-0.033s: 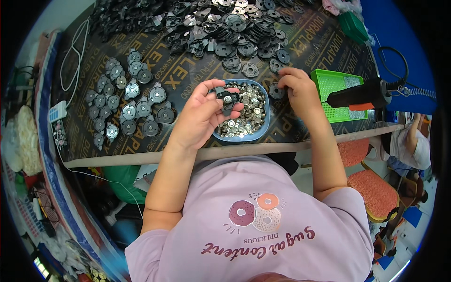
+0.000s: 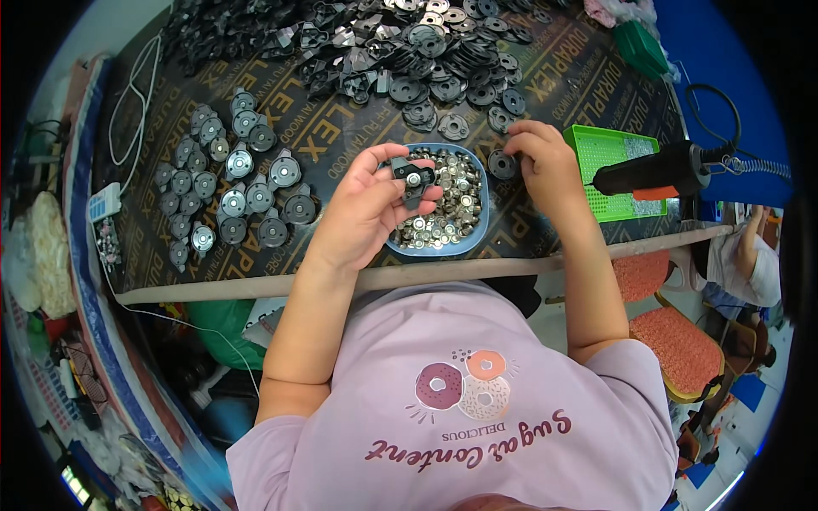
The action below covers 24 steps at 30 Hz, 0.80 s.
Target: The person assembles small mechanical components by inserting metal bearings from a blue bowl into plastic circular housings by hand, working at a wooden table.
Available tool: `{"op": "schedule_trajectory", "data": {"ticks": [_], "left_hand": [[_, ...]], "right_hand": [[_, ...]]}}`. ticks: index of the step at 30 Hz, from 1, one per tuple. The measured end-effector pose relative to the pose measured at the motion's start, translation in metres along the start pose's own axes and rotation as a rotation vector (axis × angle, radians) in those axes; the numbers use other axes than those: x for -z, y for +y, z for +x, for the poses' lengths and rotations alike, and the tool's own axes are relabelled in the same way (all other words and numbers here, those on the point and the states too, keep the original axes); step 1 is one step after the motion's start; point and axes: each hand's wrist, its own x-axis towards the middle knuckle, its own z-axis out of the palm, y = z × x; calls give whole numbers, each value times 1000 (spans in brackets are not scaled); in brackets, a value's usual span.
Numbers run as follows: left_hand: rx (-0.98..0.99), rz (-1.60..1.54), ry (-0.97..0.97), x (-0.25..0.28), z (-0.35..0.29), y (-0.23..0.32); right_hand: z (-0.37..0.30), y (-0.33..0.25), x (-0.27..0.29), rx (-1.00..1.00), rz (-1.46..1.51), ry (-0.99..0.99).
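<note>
Over the left rim of a blue tub (image 2: 485, 213), my left hand (image 2: 362, 204) is closed on a dark plastic part (image 2: 412, 194) with a silver round piece (image 2: 414, 180) at its middle. The thumb presses near that piece, while fingers hide some of the part. Small silver metal caps (image 2: 456, 200) fill much of the tub. To the tub's right, my right hand (image 2: 545, 162) has bent fingers, their tips at the edge of a dark round disc (image 2: 501, 164) on the table. Its grip is partly hidden.
Dark round assemblies (image 2: 233, 203) lie in rows at the left. A large heap of black parts and discs (image 2: 375, 51) covers the far side. At the right, a black electric screwdriver (image 2: 652, 173) hangs over a green basket (image 2: 588, 140) holding small silver pieces.
</note>
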Motion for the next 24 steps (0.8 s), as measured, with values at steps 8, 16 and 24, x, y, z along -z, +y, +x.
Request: {"op": "schedule_trajectory", "data": {"ticks": [8, 16, 24], "left_hand": [[-7, -19, -29, -5, 0, 0], [2, -102, -116, -9, 0, -5], [6, -95, -140, -15, -1, -7]], "right_hand": [[-6, -10, 3, -193, 73, -174], [0, -28, 9, -419, 1349, -158], [8, -80, 7, 173, 428, -33]]}}
